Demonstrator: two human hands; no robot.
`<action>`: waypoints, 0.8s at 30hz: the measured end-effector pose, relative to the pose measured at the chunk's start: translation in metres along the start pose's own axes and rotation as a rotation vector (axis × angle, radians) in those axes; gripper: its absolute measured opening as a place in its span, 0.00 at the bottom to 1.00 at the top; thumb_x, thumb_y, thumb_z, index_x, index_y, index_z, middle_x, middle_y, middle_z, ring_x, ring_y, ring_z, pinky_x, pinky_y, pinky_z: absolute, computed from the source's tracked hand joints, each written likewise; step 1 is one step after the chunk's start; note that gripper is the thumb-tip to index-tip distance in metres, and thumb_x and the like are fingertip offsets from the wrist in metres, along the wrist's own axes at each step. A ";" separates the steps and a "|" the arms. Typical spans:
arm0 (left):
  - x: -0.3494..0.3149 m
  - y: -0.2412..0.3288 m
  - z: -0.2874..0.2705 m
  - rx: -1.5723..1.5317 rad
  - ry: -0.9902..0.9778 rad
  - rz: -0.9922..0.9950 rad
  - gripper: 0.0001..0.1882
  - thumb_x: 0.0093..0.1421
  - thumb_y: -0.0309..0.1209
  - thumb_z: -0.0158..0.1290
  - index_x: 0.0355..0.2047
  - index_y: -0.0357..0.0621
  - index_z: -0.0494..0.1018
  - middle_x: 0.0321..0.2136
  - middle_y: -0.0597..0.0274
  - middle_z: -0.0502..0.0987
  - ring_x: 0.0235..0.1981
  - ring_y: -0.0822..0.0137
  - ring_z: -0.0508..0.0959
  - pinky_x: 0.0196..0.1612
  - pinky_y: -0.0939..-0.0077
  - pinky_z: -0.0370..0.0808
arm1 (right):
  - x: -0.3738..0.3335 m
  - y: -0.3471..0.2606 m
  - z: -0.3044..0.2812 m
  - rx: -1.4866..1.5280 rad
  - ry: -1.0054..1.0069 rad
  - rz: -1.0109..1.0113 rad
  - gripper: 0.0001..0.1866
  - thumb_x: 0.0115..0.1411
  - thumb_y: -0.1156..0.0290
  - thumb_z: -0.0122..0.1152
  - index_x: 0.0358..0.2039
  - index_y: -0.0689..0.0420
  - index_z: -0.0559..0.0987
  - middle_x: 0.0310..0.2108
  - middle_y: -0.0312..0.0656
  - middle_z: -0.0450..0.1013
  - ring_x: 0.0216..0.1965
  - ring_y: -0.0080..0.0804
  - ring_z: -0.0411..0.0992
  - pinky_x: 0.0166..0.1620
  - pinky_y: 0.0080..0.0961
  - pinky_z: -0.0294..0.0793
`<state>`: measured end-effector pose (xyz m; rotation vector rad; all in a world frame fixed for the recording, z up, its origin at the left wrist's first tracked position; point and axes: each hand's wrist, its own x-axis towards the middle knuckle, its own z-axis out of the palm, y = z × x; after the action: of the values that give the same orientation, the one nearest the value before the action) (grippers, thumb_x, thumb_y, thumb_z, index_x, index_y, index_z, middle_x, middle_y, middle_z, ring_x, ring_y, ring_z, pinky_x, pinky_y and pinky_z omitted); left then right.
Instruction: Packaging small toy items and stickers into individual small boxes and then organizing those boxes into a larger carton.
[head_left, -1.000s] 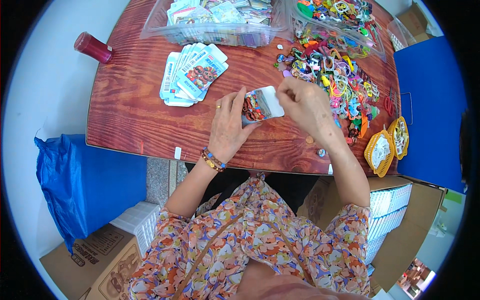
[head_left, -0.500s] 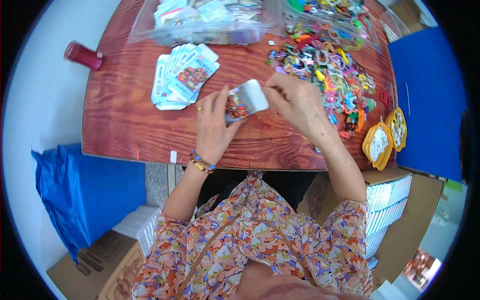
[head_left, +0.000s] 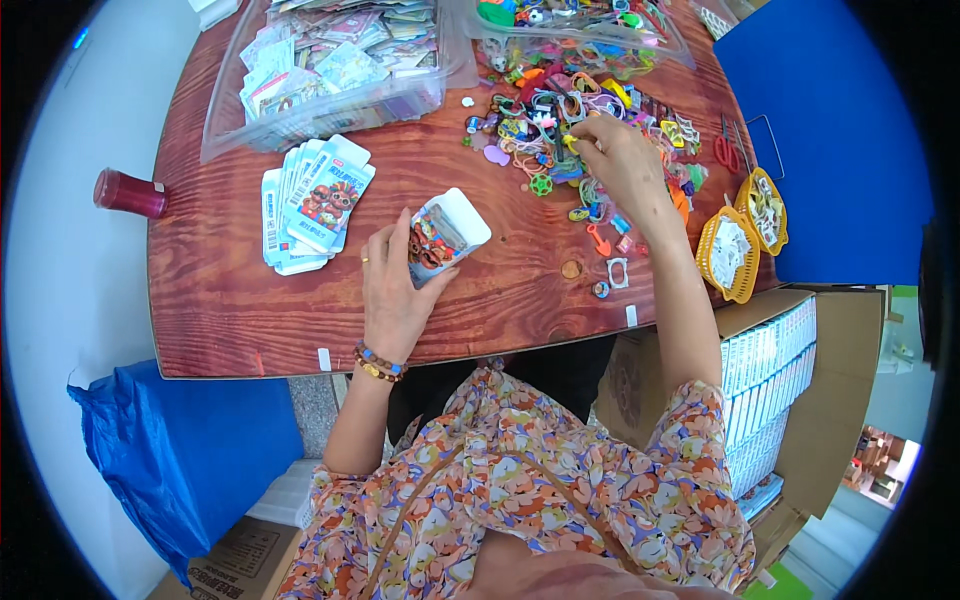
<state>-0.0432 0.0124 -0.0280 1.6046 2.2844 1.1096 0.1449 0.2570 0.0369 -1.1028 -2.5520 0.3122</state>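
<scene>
My left hand (head_left: pixel 392 290) is wrapped round a small printed cardboard box (head_left: pixel 432 240), blue and white with a colourful picture. The box is tilted, its white top flap raised. Over a pile of small colourful plastic trinkets (head_left: pixel 540 130), my right hand (head_left: pixel 622 165) has its thumb and fingers pinched at a small yellow trinket (head_left: pixel 570 144); its shape is too small to tell. Left of the held box lies a fanned stack of flat, similar printed boxes (head_left: pixel 318 205).
A clear plastic tub (head_left: pixel 345 122) of cards stands at the far left, beside another clear tub (head_left: pixel 590 38) of trinkets. Two yellow baskets (head_left: pixel 728 292) and red-handled scissors (head_left: pixel 727 152) are at the right. A dark red cylinder (head_left: pixel 130 193) lies at the left edge. An open carton (head_left: pixel 845 420) sits below right.
My right hand has moved from beside the held box to the trinket pile. The left hand still holds the box, now slightly lower and left in view. The whole view has shifted.
</scene>
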 end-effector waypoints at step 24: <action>-0.011 0.010 -0.002 -0.116 -0.074 -0.052 0.46 0.45 0.32 0.70 0.64 0.41 0.61 0.52 0.49 0.69 0.54 0.51 0.70 0.56 0.59 0.70 | 0.026 0.053 0.006 1.103 0.001 0.379 0.09 0.64 0.62 0.62 0.39 0.53 0.80 0.18 0.27 0.72 0.16 0.12 0.67 0.20 0.13 0.58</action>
<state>-0.0320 0.0040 -0.0234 1.5088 2.1603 1.1281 0.1610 0.3113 0.0194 -1.0371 -1.6338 1.5474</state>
